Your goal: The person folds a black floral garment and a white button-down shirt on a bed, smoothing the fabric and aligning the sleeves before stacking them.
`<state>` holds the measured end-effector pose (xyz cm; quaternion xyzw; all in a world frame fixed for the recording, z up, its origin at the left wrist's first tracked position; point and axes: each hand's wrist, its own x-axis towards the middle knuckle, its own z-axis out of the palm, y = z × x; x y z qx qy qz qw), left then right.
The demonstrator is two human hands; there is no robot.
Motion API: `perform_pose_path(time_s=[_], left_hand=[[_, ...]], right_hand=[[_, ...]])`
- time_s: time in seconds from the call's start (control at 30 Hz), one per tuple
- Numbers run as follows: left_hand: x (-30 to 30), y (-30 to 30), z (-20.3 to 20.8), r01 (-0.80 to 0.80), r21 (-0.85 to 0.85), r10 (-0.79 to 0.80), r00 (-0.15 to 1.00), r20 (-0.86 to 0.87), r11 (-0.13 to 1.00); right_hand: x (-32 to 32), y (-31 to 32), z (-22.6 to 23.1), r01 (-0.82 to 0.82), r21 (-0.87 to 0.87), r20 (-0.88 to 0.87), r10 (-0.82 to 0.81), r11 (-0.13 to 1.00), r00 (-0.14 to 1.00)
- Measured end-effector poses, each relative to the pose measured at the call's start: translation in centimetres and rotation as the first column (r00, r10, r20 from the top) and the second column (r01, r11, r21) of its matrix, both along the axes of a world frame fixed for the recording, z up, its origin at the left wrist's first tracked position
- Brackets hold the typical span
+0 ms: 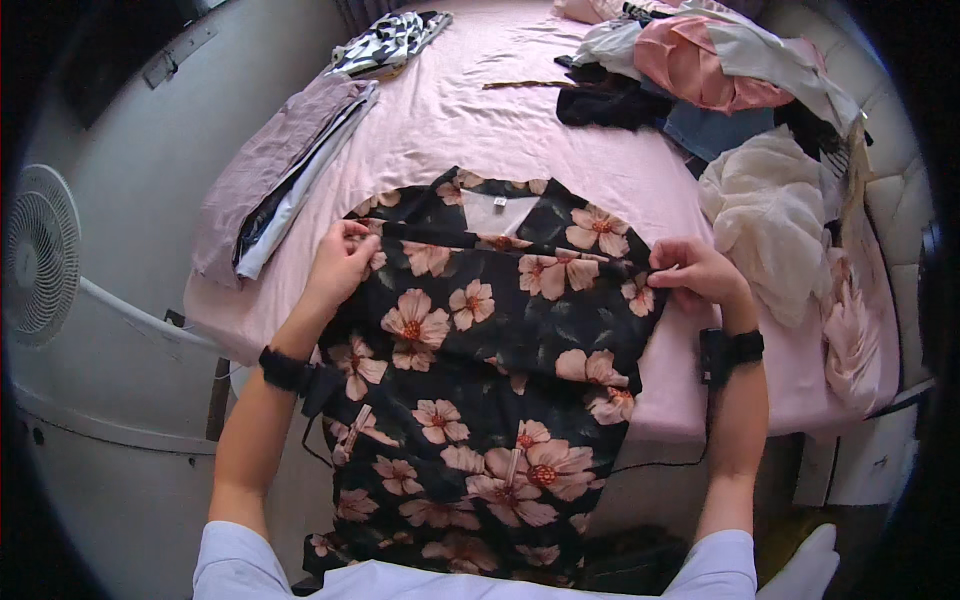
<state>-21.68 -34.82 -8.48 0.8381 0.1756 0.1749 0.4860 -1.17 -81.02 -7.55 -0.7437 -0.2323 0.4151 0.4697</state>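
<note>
A black garment with large pink flowers (470,330) lies with its collar end on the bed, and its lower part hangs over the near edge toward me. My left hand (343,258) pinches the cloth near its left shoulder. On the opposite side my right hand (697,268) grips the cloth near the right shoulder, thumb and fingers together. Between the two hands a fold runs across the chest, just below the open neckline. Dark bands with small devices are strapped round both wrists.
The pink-sheeted bed (470,90) carries a folded clothes stack (290,170) at left and a black-and-white patterned garment (390,45) behind it. Heaped clothes, including a cream garment (765,215), lie at right. A white fan (45,255) stands at far left.
</note>
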Motion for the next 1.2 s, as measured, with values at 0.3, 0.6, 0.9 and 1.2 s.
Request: perform_pose_path(time_s=[0.3,0.6,0.9,1.2], left_hand=[[1.9,-2.1,0.5,0.093,0.332,-0.143,0.981,0.13,0.939],[-1.4,0.4,-0.7,0.25,0.109,-0.242,0.966,-0.087,0.962],[-5.7,-1.9,3.7,0.342,0.735,-0.468,0.883,-0.039,0.585],[-6.8,-2.6,0.4,0.417,0.881,-0.49,0.829,-0.269,0.221]], right_hand=[[-0.1,-0.5,-0.2,0.007,-0.01,0.037,-0.007,1.0,0.999],[-0.2,0.0,-0.7,0.038,0.044,0.059,-0.041,0.998,0.997],[-4.1,-1.0,0.1,0.295,0.17,0.66,-0.331,0.94,0.674],[-19.8,8.9,1.3,0.148,-0.214,0.973,0.197,0.966,0.121]])
